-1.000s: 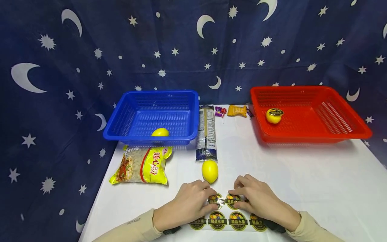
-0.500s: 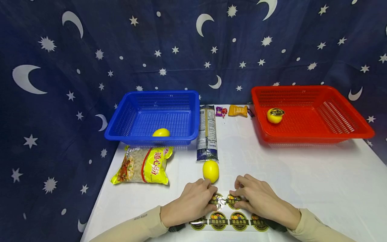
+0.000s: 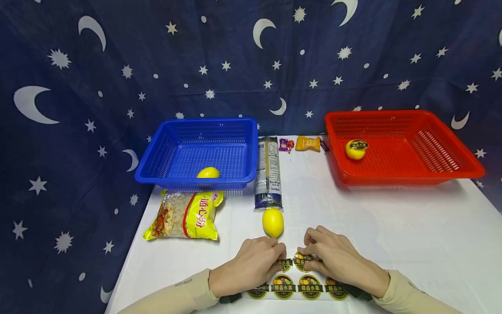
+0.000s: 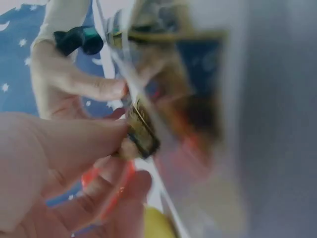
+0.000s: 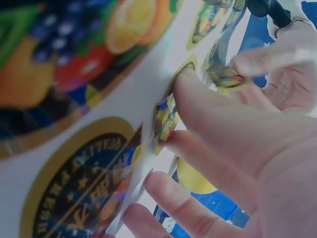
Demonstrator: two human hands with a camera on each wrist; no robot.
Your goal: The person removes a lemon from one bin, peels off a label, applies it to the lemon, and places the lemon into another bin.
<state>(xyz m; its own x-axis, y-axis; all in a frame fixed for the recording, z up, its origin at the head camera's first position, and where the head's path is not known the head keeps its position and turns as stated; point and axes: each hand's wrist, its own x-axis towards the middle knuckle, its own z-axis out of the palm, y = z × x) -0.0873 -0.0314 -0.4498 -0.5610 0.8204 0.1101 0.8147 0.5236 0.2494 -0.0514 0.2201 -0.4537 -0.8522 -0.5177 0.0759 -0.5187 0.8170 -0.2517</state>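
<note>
Hands are meeting at the tabletop's (image 3: 392,226) near edge: left hand (image 3: 251,266) pinching a round black-and-gold fruit sticker (image 3: 283,263) off the clear sticker sheet (image 3: 298,288), right hand (image 3: 337,261) pinching that sheet just beside it, yellow lemon (image 3: 273,222) lying just beyond.

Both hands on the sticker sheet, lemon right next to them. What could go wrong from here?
1. The left hand pinches a half-lifted sticker; in the left wrist view it looks folded, so it may stick to itself or tear.
2. The right hand holds the sticker sheet down only by fingertips; the sheet could lift with the peel.
3. The loose lemon lies just beyond the knuckles; a nudge might roll it.
</note>
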